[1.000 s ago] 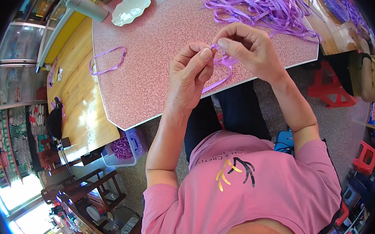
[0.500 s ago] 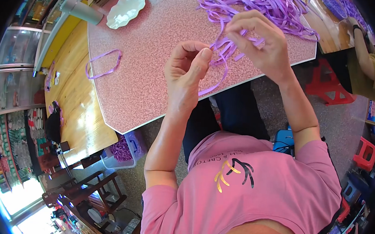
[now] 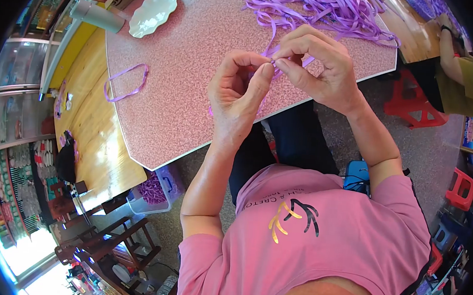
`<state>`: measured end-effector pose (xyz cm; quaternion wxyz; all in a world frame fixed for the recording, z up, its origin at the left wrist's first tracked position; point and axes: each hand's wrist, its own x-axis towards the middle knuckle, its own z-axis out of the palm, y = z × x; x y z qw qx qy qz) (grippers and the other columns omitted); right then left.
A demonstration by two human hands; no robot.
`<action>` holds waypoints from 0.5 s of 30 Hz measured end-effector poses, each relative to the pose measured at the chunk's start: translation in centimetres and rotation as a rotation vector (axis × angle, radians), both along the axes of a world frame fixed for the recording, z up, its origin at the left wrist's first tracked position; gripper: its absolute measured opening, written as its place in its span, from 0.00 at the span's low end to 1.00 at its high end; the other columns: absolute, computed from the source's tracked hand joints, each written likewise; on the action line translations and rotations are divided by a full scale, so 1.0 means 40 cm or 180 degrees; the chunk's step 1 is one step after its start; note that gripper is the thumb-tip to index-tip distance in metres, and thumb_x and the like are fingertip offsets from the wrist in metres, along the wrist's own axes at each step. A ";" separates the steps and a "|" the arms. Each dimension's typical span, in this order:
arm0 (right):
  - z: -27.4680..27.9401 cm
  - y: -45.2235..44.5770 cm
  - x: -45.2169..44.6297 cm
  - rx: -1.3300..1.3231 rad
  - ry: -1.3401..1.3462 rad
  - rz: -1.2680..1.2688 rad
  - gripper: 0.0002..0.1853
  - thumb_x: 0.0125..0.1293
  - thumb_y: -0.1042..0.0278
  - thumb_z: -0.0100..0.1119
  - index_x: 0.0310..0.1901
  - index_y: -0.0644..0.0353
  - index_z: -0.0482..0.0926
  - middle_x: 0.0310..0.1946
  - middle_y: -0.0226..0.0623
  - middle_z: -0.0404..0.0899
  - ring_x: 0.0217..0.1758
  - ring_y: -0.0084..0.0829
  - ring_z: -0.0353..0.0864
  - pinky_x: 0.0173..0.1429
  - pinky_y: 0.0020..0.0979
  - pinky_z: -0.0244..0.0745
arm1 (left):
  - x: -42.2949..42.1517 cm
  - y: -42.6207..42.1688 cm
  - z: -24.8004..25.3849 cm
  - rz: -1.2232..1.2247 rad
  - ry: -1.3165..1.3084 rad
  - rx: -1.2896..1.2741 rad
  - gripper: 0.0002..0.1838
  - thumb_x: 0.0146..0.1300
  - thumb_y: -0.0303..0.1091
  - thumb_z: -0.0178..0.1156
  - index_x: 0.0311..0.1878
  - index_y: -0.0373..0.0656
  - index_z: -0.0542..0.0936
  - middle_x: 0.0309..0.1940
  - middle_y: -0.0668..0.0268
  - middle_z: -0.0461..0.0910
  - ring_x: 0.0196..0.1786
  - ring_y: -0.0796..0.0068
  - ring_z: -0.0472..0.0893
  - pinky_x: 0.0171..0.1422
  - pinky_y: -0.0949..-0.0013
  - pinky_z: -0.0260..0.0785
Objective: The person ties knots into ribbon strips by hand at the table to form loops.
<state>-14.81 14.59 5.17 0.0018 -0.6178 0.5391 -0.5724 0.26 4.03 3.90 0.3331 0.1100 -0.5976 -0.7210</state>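
Note:
A thin purple ribbon (image 3: 272, 62) is pinched between the fingertips of both my hands, above the near part of the pink speckled table (image 3: 180, 89). My left hand (image 3: 235, 92) has thumb and forefinger closed on it, the other fingers curled. My right hand (image 3: 321, 71) grips the same spot with thumb and fingertips, touching the left fingertips. The exact shape of the pinched bit is too small to make out. Beyond my hands lies a large tangled pile of purple ribbons (image 3: 317, 10). A single ribbon loop (image 3: 125, 85) rests at the table's left edge.
A white scalloped dish (image 3: 154, 13) and a grey tumbler (image 3: 97, 16) stand at the far left. Below the table edge sits a clear bin (image 3: 153, 194) of purple material. Red stools (image 3: 415, 102) stand at the right, near another person's arm (image 3: 451, 58).
My right hand has come down and left to meet my left fingertips, and now pinches the ribbon there. The hanging ribbon loop is now mostly hidden. The view has shifted slightly.

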 end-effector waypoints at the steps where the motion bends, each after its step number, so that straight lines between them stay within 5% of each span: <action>1: 0.000 0.001 0.002 0.0002 0.0001 -0.0001 0.07 0.59 0.80 0.67 0.40 0.64 0.83 0.37 0.36 0.80 0.34 0.22 0.78 0.37 0.24 0.73 | 0.000 -0.001 -0.001 -0.0034 -0.0006 0.0025 0.07 0.69 0.26 0.65 0.46 0.39 0.78 0.38 0.73 0.77 0.39 0.88 0.74 0.44 0.80 0.67; 6: -0.006 0.002 0.013 0.0070 -0.0125 -0.0103 0.06 0.59 0.82 0.64 0.38 0.66 0.80 0.36 0.35 0.80 0.33 0.23 0.77 0.38 0.25 0.72 | -0.023 0.001 -0.006 0.0116 0.0109 -0.0037 0.07 0.68 0.25 0.65 0.46 0.40 0.77 0.41 0.71 0.76 0.44 0.85 0.74 0.49 0.78 0.67; 8: -0.009 0.002 0.017 0.0092 -0.0207 -0.0090 0.06 0.59 0.82 0.63 0.38 0.66 0.79 0.36 0.35 0.80 0.33 0.22 0.77 0.38 0.25 0.72 | -0.036 -0.017 -0.032 0.0619 0.0253 -0.1258 0.08 0.66 0.25 0.65 0.45 0.40 0.76 0.43 0.68 0.75 0.48 0.80 0.73 0.55 0.74 0.66; 11: -0.011 0.003 0.018 0.0126 -0.0323 -0.0077 0.05 0.60 0.82 0.63 0.38 0.66 0.79 0.36 0.35 0.80 0.33 0.22 0.77 0.38 0.24 0.72 | -0.030 -0.026 -0.046 0.0788 0.0104 -0.1516 0.09 0.65 0.25 0.66 0.44 0.39 0.75 0.43 0.65 0.74 0.49 0.76 0.73 0.58 0.71 0.65; 15: -0.011 0.004 0.020 0.0139 -0.0439 -0.0128 0.04 0.62 0.82 0.63 0.38 0.66 0.80 0.36 0.35 0.80 0.34 0.21 0.77 0.38 0.24 0.72 | -0.016 -0.002 -0.021 0.0678 0.0053 -0.0650 0.11 0.63 0.25 0.67 0.44 0.39 0.75 0.43 0.64 0.74 0.48 0.75 0.73 0.57 0.71 0.66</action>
